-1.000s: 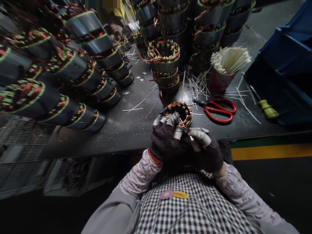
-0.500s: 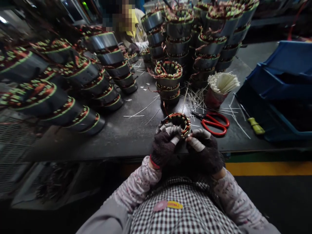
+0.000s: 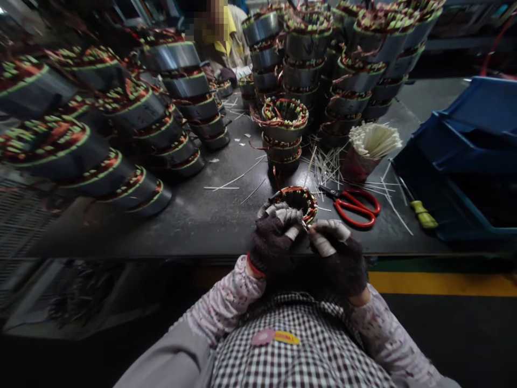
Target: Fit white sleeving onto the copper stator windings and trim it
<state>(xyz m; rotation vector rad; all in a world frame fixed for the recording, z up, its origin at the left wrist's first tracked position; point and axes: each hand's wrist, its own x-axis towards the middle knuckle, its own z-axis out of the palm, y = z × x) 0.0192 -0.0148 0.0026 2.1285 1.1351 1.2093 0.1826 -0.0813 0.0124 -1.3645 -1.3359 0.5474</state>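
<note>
Past the checked apron (image 3: 258, 372), the left hand (image 3: 274, 237) had its fingers curled over the near left rim of a wound copper ring (image 3: 311, 207), gripping it near the front edge of the dark tabletop (image 3: 194, 215). The right hand (image 3: 341, 250) was just beside the ring's near right side, fingers bent, tips nearly together; whether they pinched anything was too small to tell. The ring lay just ahead of both hands, closer to the left. Farther off were red-handled scissors (image 3: 338, 205), a cup (image 3: 359, 164) of white sticks (image 3: 374, 139), a short stack (image 3: 285, 134) and taller stacks (image 3: 302, 70)
</note>
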